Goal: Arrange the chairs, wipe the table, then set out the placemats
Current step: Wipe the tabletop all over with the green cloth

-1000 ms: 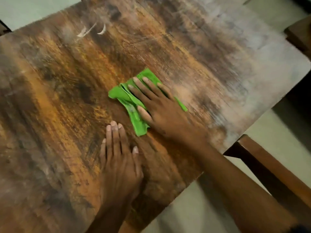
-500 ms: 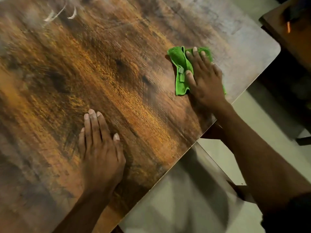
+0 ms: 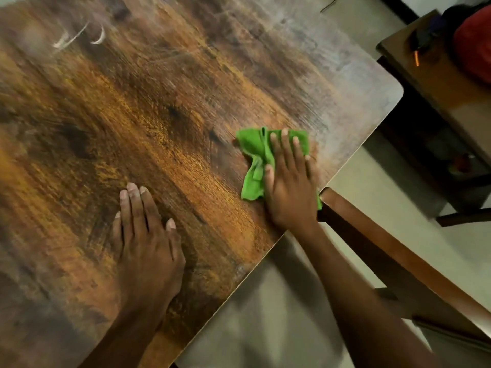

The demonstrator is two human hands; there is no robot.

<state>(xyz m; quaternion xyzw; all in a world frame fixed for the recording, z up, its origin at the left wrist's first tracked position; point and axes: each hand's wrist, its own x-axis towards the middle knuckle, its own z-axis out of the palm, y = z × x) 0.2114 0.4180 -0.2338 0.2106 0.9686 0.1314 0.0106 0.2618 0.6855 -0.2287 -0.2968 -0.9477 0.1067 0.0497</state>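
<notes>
Right hand point(image 3: 291, 187) is pressing flat on the crumpled green cloth point(image 3: 255, 160), sliding it back toward the near edge of the worn wooden table point(image 3: 159, 102); left hand point(image 3: 144, 240) is staying planted, fingers spread flat, holding nothing.

Premises appear domestic, most likely a dining area in a home. Evidence: a rustic brown wood-grain table point(image 3: 164, 123) with rounded corner; a brown wooden chair back point(image 3: 393, 251) just beside its edge; pale smooth flooring point(image 3: 265, 314); a second brown wooden surface point(image 3: 438, 83) nearby carrying a red rounded item point(image 3: 475, 46), unidentifiable.
</notes>
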